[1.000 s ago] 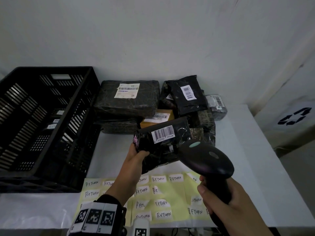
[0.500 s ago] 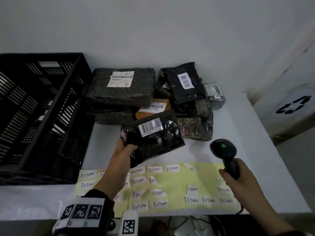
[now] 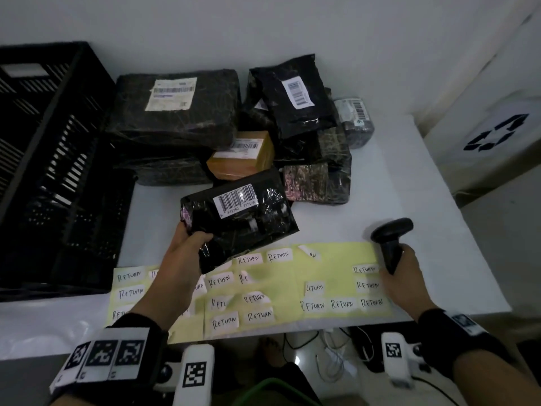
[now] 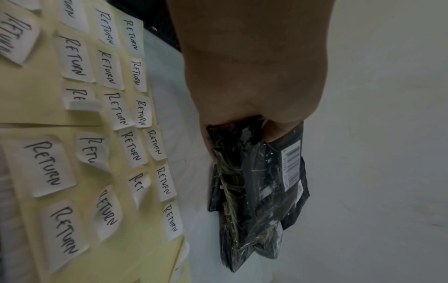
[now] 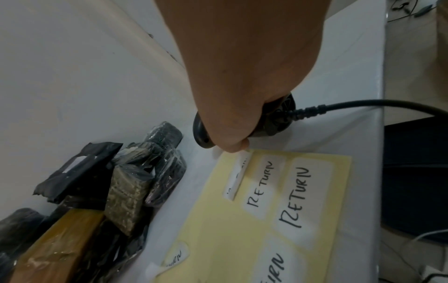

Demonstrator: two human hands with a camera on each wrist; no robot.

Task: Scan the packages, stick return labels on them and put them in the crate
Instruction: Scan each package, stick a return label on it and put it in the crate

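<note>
My left hand (image 3: 187, 247) grips a black plastic-wrapped package (image 3: 240, 212) by its near corner, barcode label (image 3: 235, 197) facing up, held just above the table. In the left wrist view the same package (image 4: 257, 191) hangs from my fingers. My right hand (image 3: 401, 273) holds the black barcode scanner (image 3: 390, 235) by its handle, low over the right end of the yellow sheets of RETURN labels (image 3: 263, 288). The right wrist view shows the scanner (image 5: 276, 122) with its cable (image 5: 363, 105) running off to the right. The black crate (image 3: 52, 159) stands at the left.
A pile of wrapped packages (image 3: 181, 112) and a brown box (image 3: 243, 153) sits at the back of the white table (image 3: 395, 183), against the wall. A white bin with a recycling symbol (image 3: 494, 133) stands to the right. Cables lie on the floor below the table's front edge.
My right hand has carried the scanner away from the package's barcode, down and to the right toward the table. The left hand has kept hold of the package and lowered it a little.
</note>
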